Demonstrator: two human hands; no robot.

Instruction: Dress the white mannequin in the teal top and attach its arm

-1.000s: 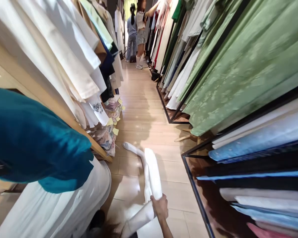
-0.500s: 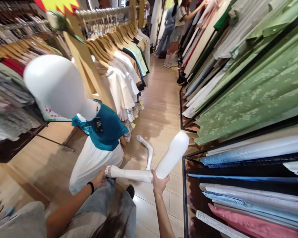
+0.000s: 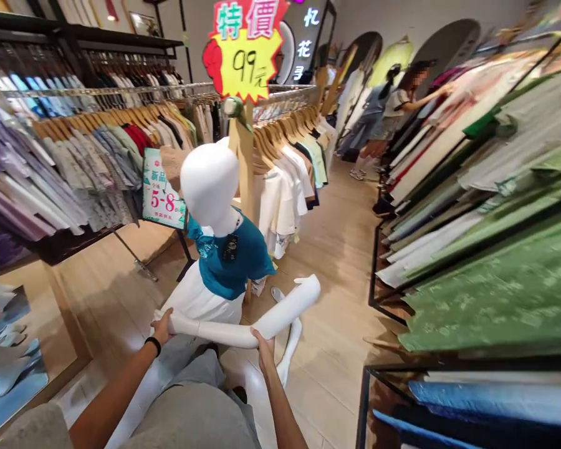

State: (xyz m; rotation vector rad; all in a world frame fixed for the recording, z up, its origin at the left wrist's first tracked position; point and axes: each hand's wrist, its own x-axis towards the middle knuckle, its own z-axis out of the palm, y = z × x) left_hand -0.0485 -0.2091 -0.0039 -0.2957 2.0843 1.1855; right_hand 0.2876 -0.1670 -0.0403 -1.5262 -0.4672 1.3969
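Both grips clamped on one white mannequin arm [image 3: 224, 333], lower centre of frame. Left grip [image 3: 163, 325] is closed round its hand end, right grip [image 3: 264, 348] is on the elbow. The arm is bent there, upper section angling up to the right, clear of the floor.

Count: 2 mannequin arms. No. 1 in my grips; no. 2, the loose arm [image 3: 293, 343], lies on the floor [image 3: 336, 262] just right of centre, bent, partly hidden behind the held one and my right forearm. 1 mannequin [image 3: 210, 181], left of centre: bald white head, 1 teal top [image 3: 236, 265] with 1 black tag [image 3: 230, 247], 1 white skirt [image 3: 215, 302]. 1 black wristband [image 3: 153, 345] on my left wrist. 2 paper signs: the 99 sign [image 3: 249, 62] at upper centre, the 5-8 sign [image 3: 164, 193] left of the mannequin's head. 2 people [image 3: 393, 112] at upper right, by the clothes.

In the way: mannequin is right behind the held arm, which overlaps the skirt. Wooden post [image 3: 243, 162] behind its head. Hung white tops [image 3: 283, 193] beyond it, patterned garments [image 3: 98, 162] upper left, green garments [image 3: 500, 293] along the right. Black frame [image 3: 363, 405] sits at lower right, well apart from my right grip.
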